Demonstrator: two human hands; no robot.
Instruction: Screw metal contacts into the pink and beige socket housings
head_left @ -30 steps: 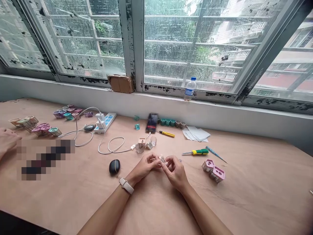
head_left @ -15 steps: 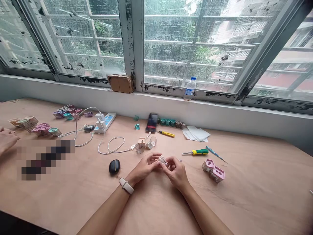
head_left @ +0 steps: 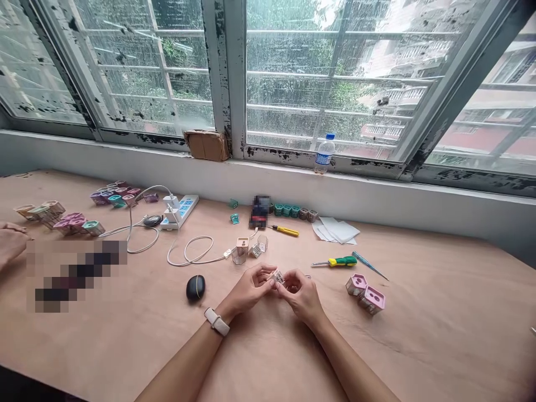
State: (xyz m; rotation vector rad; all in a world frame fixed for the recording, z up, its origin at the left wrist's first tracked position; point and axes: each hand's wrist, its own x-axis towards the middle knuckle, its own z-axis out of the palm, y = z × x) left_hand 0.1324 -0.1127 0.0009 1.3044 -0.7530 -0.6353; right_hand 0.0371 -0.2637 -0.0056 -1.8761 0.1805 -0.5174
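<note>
Between my two hands, above the middle of the table, is a small pale pencil sharpener part (head_left: 276,276), tilted. My left hand (head_left: 253,287), with a light band on its wrist, grips it from the left. Thumb and fingertips of my right hand (head_left: 299,291) pinch at its right side and partly cover it. A small greyish bit shows just behind the right hand's knuckles, too small to name. Just beyond my hands stand a peach-topped two-hole pencil sharpener (head_left: 242,251) with a clear body and a clear empty sharpener case (head_left: 262,242).
Right lie a green-yellow screwdriver (head_left: 343,261), blue tweezers (head_left: 371,265) and two pink sharpeners (head_left: 372,301). A black mouse-like object (head_left: 195,288) sits left. Behind are a yellow-handled tool (head_left: 287,230), papers (head_left: 335,229) and a power strip (head_left: 184,212). Another person's hand (head_left: 12,243) is far left.
The pale sharpener part has turned slightly between my fingers. Both hands stay in nearly the same place, and the view has shifted very slightly.
</note>
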